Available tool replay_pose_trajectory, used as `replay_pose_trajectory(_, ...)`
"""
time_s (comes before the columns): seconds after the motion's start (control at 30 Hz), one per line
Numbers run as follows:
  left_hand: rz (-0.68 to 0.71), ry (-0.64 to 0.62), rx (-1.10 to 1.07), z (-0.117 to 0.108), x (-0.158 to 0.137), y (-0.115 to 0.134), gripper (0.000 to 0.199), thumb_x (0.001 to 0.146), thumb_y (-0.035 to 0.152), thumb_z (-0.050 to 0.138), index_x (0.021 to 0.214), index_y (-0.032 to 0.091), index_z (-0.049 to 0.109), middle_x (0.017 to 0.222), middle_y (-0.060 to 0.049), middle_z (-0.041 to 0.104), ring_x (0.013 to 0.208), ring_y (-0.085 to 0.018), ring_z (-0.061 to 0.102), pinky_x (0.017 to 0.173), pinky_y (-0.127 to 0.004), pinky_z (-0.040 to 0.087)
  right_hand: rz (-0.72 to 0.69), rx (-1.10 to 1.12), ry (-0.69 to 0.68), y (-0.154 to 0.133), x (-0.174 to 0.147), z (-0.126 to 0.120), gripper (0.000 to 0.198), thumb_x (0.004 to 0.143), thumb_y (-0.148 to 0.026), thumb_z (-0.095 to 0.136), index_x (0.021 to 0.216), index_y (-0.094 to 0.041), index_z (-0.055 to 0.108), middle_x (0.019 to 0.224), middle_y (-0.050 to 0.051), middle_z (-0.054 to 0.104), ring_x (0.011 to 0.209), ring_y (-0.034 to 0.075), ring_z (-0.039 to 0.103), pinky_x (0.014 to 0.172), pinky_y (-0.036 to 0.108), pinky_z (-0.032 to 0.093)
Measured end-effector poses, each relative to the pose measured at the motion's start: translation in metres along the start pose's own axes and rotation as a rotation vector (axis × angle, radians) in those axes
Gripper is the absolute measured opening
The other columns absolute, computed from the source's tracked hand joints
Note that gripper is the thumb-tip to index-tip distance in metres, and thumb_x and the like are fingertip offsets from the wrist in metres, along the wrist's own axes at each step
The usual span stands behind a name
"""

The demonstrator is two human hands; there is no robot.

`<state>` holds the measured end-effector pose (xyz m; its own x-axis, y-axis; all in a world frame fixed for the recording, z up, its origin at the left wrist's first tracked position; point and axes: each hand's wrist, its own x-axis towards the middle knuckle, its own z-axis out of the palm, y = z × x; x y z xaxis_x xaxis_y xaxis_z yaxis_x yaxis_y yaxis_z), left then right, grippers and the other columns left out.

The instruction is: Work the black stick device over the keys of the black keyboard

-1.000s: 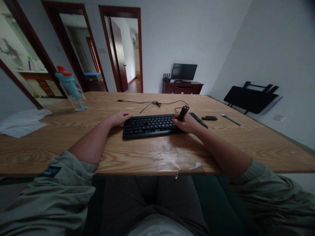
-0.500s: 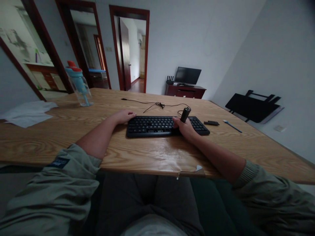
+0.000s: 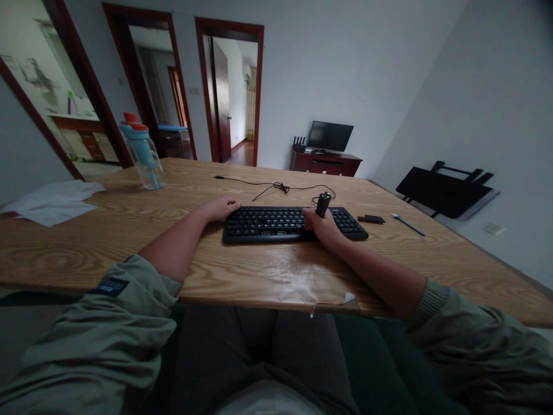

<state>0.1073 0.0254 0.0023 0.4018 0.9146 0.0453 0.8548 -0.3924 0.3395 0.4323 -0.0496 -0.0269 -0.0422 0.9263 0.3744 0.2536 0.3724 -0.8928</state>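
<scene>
A black keyboard [image 3: 254, 218] lies flat on the wooden table in front of me, with a bare slot in its bottom row. My left hand [image 3: 223, 208] grips its far left corner, the thumb side against the edge. My right hand [image 3: 326, 227] is wrapped round a black cylindrical tool [image 3: 322, 203], upright over the right part of the keys. The tool's lower end is hidden by the hand, so I cannot tell its kind or whether it touches the keys. Right of the keyboard lie a small dark flat piece [image 3: 371, 219] and a blue brush [image 3: 408, 223] with pale bristles.
A black cable [image 3: 280, 187] lies tangled behind the keyboard on the table [image 3: 242, 271]. To the left stand a clear bottle [image 3: 144, 155] with a red lid and white tissues [image 3: 56, 202]. Peeling edging [image 3: 337, 305] marks the near table edge.
The top of the black tool has shifted slightly left and become more upright in my right hand. My left hand stays at the keyboard corner. The whole view has tilted slightly.
</scene>
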Motion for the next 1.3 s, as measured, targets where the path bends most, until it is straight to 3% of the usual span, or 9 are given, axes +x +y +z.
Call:
replay_pose_trajectory(0.17,0.012,0.005,-0.013,0.001,0.000,0.000,0.056,0.089,0.056,0.034,0.099,0.016,0.072,0.105,-0.010,0.074,0.094,-0.025,0.065,0.086,-0.033,0.046,0.069,0.075,0.032,-0.003,0.003,0.006,0.036,0.080,-0.041,0.058,0.058,-0.025,0.035,0.049,-0.004,0.035,0.045,0.012,0.035,0.046,0.029,0.036)
replay_pose_trajectory(0.37,0.002,0.005,-0.006,0.003,0.002,-0.004,0.058,0.090,0.058,0.034,0.100,0.016,0.072,0.104,-0.010,0.074,0.093,-0.025,0.065,0.086,-0.033,0.047,0.156,0.056,0.118,-0.020,0.004,0.010,0.026,0.076,-0.033,0.057,0.060,-0.024,0.037,0.051,-0.003,0.039,0.046,0.011,0.037,0.044,0.027,0.036)
replay_pose_trajectory(0.57,-0.018,0.010,-0.011,0.002,0.002,-0.003,0.059,0.089,0.059,0.034,0.104,0.016,0.073,0.105,-0.010,0.074,0.095,-0.027,0.065,0.086,-0.034,0.047,0.214,0.155,0.157,-0.010,0.014,0.010,0.022,0.073,-0.032,0.058,0.063,-0.024,0.041,0.051,-0.005,0.038,0.044,0.010,0.034,0.041,0.027,0.037)
replay_pose_trajectory(0.9,-0.007,0.024,-0.033,0.002,0.002,-0.004,0.055,0.089,0.057,0.036,0.100,0.017,0.072,0.105,-0.010,0.074,0.094,-0.025,0.064,0.087,-0.034,0.047,0.170,-0.196,0.151,-0.009,0.025,0.012,0.024,0.075,-0.036,0.056,0.062,-0.024,0.040,0.054,-0.001,0.040,0.051,0.014,0.039,0.044,0.028,0.035)
replay_pose_trajectory(1.3,-0.011,0.015,-0.035,0.002,0.003,-0.007,0.057,0.088,0.058,0.036,0.100,0.016,0.073,0.102,-0.010,0.074,0.090,-0.025,0.064,0.083,-0.034,0.047,0.267,0.213,0.171,-0.017,0.020,0.003,0.027,0.073,-0.034,0.057,0.065,-0.026,0.033,0.050,-0.005,0.032,0.044,0.012,0.027,0.041,0.029,0.029)
